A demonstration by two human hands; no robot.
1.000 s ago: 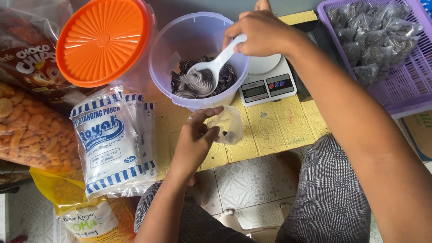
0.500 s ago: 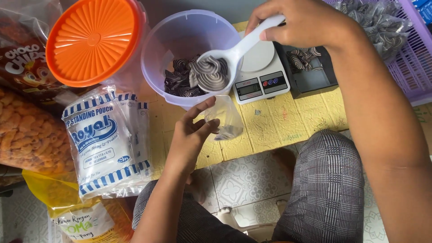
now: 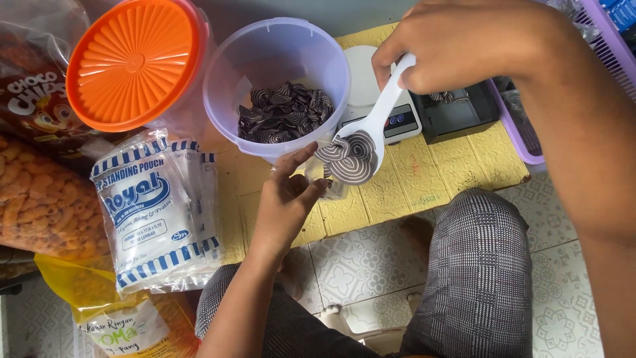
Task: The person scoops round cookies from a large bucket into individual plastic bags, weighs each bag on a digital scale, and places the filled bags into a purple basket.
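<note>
Right hand [image 3: 464, 43] clenched, left [image 3: 288, 199] pinching

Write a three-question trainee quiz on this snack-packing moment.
1. True or false: the white spoon in the right hand is empty.
2. What does the left hand hold? A) the orange lid B) a small clear pouch C) the scale
3. Fill in: the clear tub of dark swirled snacks stands beside the orange ____.

Key: 1. False; the spoon carries swirled pieces above the small clear pouch. 2. B. 3. lid.
</note>
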